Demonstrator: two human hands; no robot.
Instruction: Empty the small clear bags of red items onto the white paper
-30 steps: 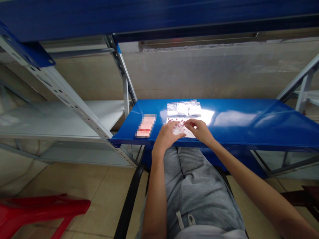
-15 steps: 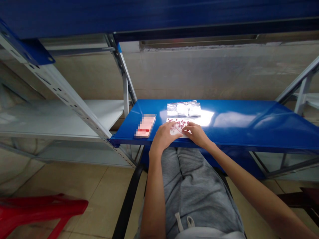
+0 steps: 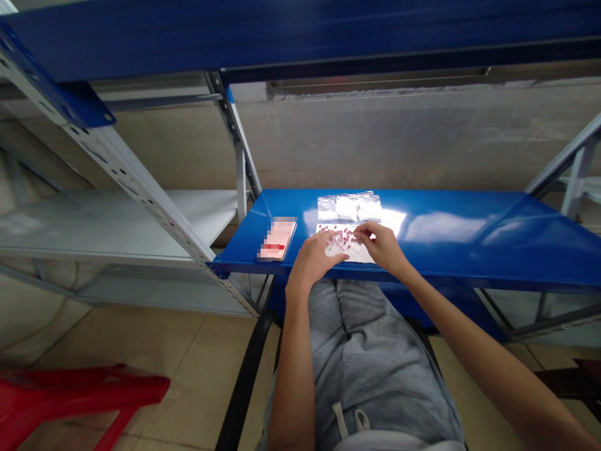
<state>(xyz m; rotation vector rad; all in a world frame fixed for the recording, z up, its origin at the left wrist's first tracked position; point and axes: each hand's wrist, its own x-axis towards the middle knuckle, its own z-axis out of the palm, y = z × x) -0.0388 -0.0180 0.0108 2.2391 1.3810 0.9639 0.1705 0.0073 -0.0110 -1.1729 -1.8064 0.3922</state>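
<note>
A white sheet (image 3: 360,254) lies near the front edge of the blue shelf, with several small red beads (image 3: 346,236) scattered on it. Over the sheet's left part rests my left hand (image 3: 310,258), thumb and fingers spread apart around a short thin red line (image 3: 339,245), perhaps a thread. My right hand (image 3: 381,245) is at the sheet's right side, its thumb and index finger pinched together beside the beads. Whatever sits in that pinch is too small to make out. Just behind the sheet lie clear plastic bags (image 3: 347,207) with whitish contents, side by side.
A phone-like flat object (image 3: 278,239), partly pixelated, lies on the blue shelf (image 3: 460,250) left of my hands. Another blue shelf (image 3: 300,37) hangs overhead. A slotted metal post (image 3: 136,181) stands at the left, and a red plastic stool (image 3: 84,388) is on the floor.
My right hand has moved away from my left thumb, up and to the right over the beads. The left hand stays nearly in place; the view has shifted slightly.
</note>
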